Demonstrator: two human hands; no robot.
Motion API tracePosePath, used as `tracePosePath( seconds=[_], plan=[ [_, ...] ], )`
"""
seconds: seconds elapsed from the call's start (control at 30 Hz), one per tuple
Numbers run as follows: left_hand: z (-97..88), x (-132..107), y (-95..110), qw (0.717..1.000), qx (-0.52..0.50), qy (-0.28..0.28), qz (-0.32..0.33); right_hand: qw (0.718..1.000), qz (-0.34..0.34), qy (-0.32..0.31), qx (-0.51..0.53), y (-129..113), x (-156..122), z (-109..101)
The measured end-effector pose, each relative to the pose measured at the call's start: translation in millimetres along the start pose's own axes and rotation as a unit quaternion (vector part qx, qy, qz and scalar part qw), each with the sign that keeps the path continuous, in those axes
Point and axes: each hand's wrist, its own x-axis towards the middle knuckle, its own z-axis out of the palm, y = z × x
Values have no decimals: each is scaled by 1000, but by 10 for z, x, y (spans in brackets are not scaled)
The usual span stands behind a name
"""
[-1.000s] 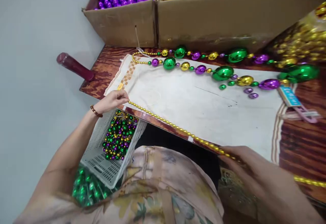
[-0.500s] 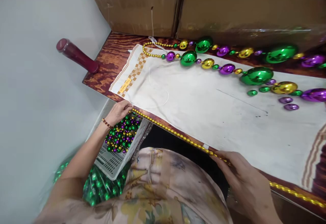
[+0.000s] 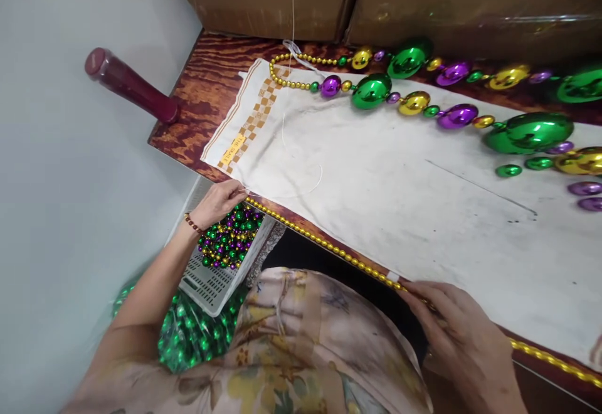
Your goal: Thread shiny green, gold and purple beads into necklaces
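Note:
A strand of gold beads (image 3: pixel 324 243) runs taut along the table's front edge. At its left end my left hand (image 3: pixel 215 206) is closed in a pinch on the strand's end, where a thin white string (image 3: pixel 320 177) trails onto the cloth. My right hand (image 3: pixel 463 332) is wrapped over the strand farther right, fingers closed around it, and more gold beads come out beyond the hand. Behind both hands lies a white towel (image 3: pixel 371 194). Along its far side stretches a necklace of large green, purple and gold beads (image 3: pixel 371 91), looped at the left.
Cardboard boxes (image 3: pixel 263 0) stand along the back. A dark red bottle-like object (image 3: pixel 132 88) is at the table's left end, by the wall. Below the left hand sits a white basket (image 3: pixel 214 298) of mixed beads, beside a clear bag of green beads (image 3: pixel 188 339). A few loose beads (image 3: pixel 508 170) lie on the towel.
My view has shifted a little, so the boxes sit higher and the bead necklace farther right. Both hands keep their grip on the gold strand, with hardly any movement.

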Motion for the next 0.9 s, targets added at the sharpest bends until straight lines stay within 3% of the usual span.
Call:
tracePosePath(
  seconds=[0.2,0.53,0.9],
  plan=[
    [-62,-71,37,999,25,0,-39,998,22,-44,-28,-179,21,-102],
    [-91,-91,48,994,74,-16,-78,997,42,-35,-60,-258,9,-88],
    [-103,-77,45,994,81,-11,-70,990,33,-55,-128,-366,88,-111]
  ],
)
